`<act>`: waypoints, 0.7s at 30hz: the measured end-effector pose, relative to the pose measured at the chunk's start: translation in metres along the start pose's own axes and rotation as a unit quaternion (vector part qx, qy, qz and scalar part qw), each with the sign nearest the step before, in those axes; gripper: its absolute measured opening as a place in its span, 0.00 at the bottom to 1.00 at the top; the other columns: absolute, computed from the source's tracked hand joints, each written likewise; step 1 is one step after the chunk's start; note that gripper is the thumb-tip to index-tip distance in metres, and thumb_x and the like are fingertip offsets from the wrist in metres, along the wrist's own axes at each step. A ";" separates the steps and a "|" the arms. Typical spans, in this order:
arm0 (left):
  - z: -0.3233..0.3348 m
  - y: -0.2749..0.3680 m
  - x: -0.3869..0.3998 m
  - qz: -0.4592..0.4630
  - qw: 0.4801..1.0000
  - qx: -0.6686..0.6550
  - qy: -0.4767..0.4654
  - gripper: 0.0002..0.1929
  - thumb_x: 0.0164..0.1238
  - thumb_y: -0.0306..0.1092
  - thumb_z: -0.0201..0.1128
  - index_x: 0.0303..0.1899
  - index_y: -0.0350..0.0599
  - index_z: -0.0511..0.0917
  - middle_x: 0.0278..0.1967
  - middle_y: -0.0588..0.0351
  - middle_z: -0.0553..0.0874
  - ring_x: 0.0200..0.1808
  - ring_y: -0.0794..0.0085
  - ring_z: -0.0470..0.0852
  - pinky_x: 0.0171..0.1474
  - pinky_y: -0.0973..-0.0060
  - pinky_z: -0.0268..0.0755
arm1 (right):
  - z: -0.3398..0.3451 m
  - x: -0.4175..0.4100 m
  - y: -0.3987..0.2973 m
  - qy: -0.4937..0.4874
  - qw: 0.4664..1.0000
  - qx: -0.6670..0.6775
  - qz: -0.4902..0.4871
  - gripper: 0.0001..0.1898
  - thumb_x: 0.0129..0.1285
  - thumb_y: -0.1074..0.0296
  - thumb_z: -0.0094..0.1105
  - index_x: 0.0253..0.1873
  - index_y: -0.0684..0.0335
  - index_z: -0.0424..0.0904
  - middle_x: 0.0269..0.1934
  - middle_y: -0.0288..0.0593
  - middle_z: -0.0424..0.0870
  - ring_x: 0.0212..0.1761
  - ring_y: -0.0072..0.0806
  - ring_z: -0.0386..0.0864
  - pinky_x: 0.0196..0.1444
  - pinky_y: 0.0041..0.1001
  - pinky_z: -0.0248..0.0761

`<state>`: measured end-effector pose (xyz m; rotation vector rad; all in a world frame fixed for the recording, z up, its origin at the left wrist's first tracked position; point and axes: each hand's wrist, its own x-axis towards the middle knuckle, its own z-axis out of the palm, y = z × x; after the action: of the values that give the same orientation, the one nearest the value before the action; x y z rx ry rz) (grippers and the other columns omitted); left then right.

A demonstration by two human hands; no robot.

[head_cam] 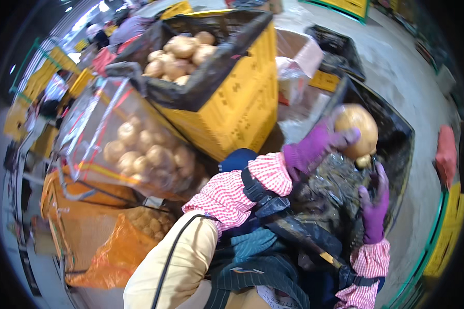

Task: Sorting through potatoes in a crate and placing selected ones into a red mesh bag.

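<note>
My left hand (317,145), in a purple glove, holds a large round tan potato (357,129) above a black-lined bin (404,135). A smaller pale piece (363,161) shows just under the potato. My right hand (375,204), also gloved in purple, is raised below the potato with thumb and fingers apart, holding nothing. Dark, wet-looking plastic and debris (321,189) lie in the bin under both hands. Checked red-and-white sleeves with black straps cover both forearms.
A yellow crate (239,104) lined in black holds potatoes (181,50). Beside it, a clear bag (96,104) holds more potatoes (154,150). An orange mesh sack (81,231) stands at lower left. Another black crate (340,46) and a cardboard box (294,42) are beyond the bin.
</note>
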<state>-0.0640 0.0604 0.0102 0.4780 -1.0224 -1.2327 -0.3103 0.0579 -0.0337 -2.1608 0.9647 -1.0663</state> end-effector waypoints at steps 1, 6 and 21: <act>-0.005 0.035 -0.004 0.050 0.998 0.019 0.034 0.32 0.66 0.48 0.65 0.65 0.43 0.65 0.60 0.52 0.75 0.59 0.64 0.77 0.62 0.63 0.72 | 0.000 -0.002 0.003 0.002 0.999 -0.030 0.014 0.32 0.62 0.75 0.59 0.71 0.62 0.62 0.65 0.45 0.70 0.57 0.33 0.74 0.60 0.31 0.67; -0.019 0.227 -0.067 0.432 0.875 0.094 0.198 0.40 0.62 0.68 0.58 0.64 0.45 0.63 0.58 0.45 0.74 0.55 0.50 0.79 0.50 0.56 0.80 | 0.012 -0.011 0.018 -0.024 0.999 -0.030 0.002 0.24 0.64 0.77 0.57 0.65 0.64 0.70 0.57 0.44 0.77 0.53 0.29 0.75 0.59 0.28 0.67; -0.008 0.068 -0.019 0.048 0.979 0.083 0.179 0.23 0.77 0.46 0.51 0.64 0.40 0.68 0.49 0.46 0.83 0.42 0.69 0.83 0.43 0.74 0.76 | 0.028 0.011 0.039 -0.341 0.931 -0.079 0.108 0.29 0.61 0.57 0.65 0.64 0.64 0.71 0.53 0.53 0.80 0.52 0.37 0.80 0.57 0.32 0.71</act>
<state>-0.0204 0.0973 0.0522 0.7438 -0.8319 -0.9362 -0.2964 0.0301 -0.0715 -2.2342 0.9275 -0.0974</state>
